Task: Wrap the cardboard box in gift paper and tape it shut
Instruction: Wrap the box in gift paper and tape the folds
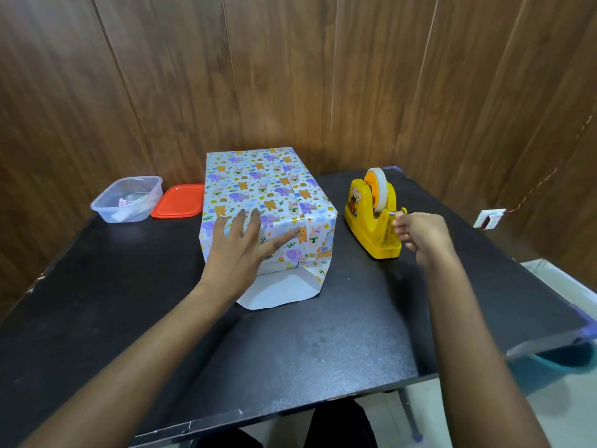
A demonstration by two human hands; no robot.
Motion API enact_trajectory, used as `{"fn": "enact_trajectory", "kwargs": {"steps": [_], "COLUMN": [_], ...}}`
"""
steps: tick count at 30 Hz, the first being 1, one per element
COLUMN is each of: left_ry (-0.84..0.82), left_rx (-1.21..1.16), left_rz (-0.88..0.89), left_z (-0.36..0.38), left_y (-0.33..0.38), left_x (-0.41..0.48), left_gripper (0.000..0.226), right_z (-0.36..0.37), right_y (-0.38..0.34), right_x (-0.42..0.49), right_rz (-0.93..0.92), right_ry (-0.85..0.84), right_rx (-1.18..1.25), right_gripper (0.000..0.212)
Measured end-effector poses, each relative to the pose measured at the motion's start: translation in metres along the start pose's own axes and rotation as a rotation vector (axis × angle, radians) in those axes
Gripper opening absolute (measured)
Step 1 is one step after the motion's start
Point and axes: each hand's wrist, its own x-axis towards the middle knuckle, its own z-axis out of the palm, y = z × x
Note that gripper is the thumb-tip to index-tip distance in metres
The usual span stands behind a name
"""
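Note:
The box (pixel 258 189) stands on the black table (pixel 290 344), covered in gift paper printed with cartoon animals. At its near end a white paper flap (pixel 277 292) lies flat on the table. My left hand (pixel 239 250) presses with straight, spread fingers on the folded paper at the near end of the box. To the right stands a yellow tape dispenser (pixel 371 218) with a roll of tape (pixel 378 185) on it. My right hand (pixel 420 232) pinches the tape end at the dispenser's cutter.
A clear plastic tub (pixel 129 198) with paper scraps and an orange lid (pixel 177 202) sit at the back left. Wooden wall panels close off the back and both sides. The table edge runs along the right, with pale floor beyond it.

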Motion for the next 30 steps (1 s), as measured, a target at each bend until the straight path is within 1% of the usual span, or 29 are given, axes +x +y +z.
{"fn": "enact_trajectory", "kwargs": {"steps": [2,5,7,12,15,16,17,20,22,24,26,28,30], "left_ry": [0.007,0.013,0.01,-0.001,0.001,0.003,0.005,-0.002,-0.006,-0.013,-0.013,-0.006,0.001], "left_rx": [-0.004,-0.007,0.003,0.013,0.019,0.025,0.032,0.058,0.078,0.093,0.081,0.069,0.069], "left_rz": [-0.002,-0.003,-0.003,-0.002,0.002,0.004,0.004,0.011,0.021,0.027,0.029,0.027,0.031], "left_z": [0.0,0.001,0.001,0.0,-0.001,-0.001,-0.001,-0.002,-0.001,-0.002,-0.004,-0.006,-0.006], "left_y": [0.0,0.0,0.001,0.0,0.001,0.001,0.001,0.0,0.0,0.0,0.001,0.001,0.001], "left_x": [0.0,0.0,0.0,0.001,0.001,0.001,0.002,0.002,0.001,0.001,0.002,0.003,0.003], "left_gripper": [0.085,0.083,0.083,0.082,0.078,0.078,0.077,0.082,0.085,0.087,0.085,0.082,0.08], "right_z": [0.002,0.007,0.012,0.019,0.023,0.024,0.026,0.04,0.054,0.066,0.072,0.074,0.075], "right_y": [0.003,0.009,0.01,0.001,0.019,0.028,0.035,0.045,0.048,0.049,0.053,0.057,0.061], "right_x": [-0.002,-0.009,-0.015,-0.02,-0.026,-0.03,-0.036,-0.056,-0.064,-0.066,-0.065,-0.065,-0.065], "right_rz": [-0.008,-0.007,0.026,0.253,0.368,0.359,0.308,-0.027,-0.214,-0.338,-0.418,-0.477,-0.538], "right_ry": [0.001,0.021,0.039,-0.014,-0.074,-0.099,-0.127,-0.277,-0.351,-0.355,-0.311,-0.284,-0.253], "right_rx": [0.059,0.233,0.349,0.693,0.872,0.861,0.802,0.394,0.144,-0.013,-0.107,-0.142,-0.169], "right_gripper": [0.028,0.024,0.023,0.025,0.029,0.029,0.028,0.022,0.02,0.019,0.023,0.031,0.03]}}
